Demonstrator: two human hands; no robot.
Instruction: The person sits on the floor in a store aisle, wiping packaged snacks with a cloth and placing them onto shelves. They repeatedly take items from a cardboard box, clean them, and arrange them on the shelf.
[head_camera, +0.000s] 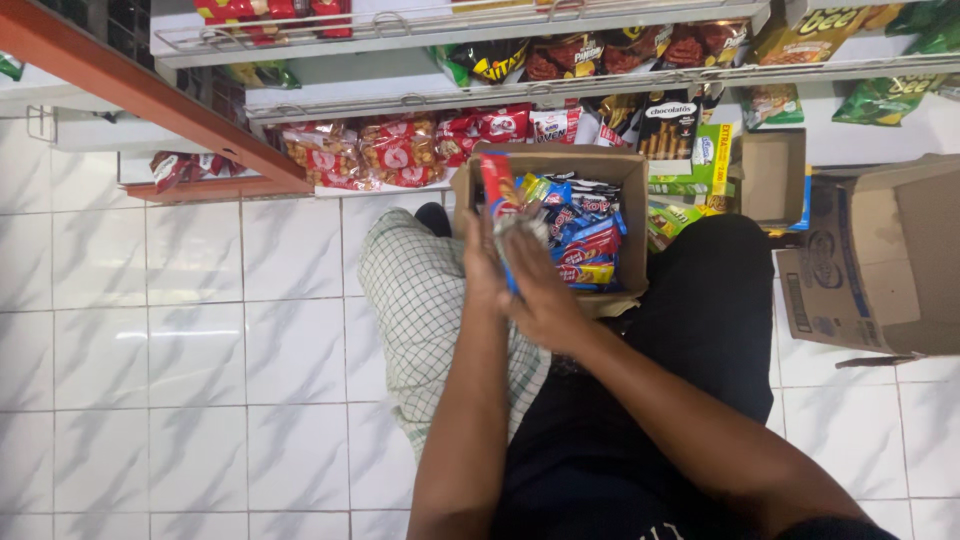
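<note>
Both hands meet over an open cardboard box (632, 170) that rests on the person's lap, close to the lowest shelf (420, 185) of snack bags. The left hand (483, 262) and the right hand (540, 300) press from either side on a small stack of slim snack packets (500, 200), red and blue, standing on end above the box. The left fingers lie flat and together against the stack; the right fingers (520, 262) are wrapped round it from the other side, clamped on the packets.

The stack is loose and held only by side pressure, so a slack grip could probably let the smooth wrappers slide past one another and drop, either back among the mixed packets (590, 240) in the box or onto the tiled floor (200, 330). The box itself looks perched on the knee rather than set flat; a shift of the leg could tip it toward the shelf. A second, empty carton (890, 260) stands well apart on the right.
</note>
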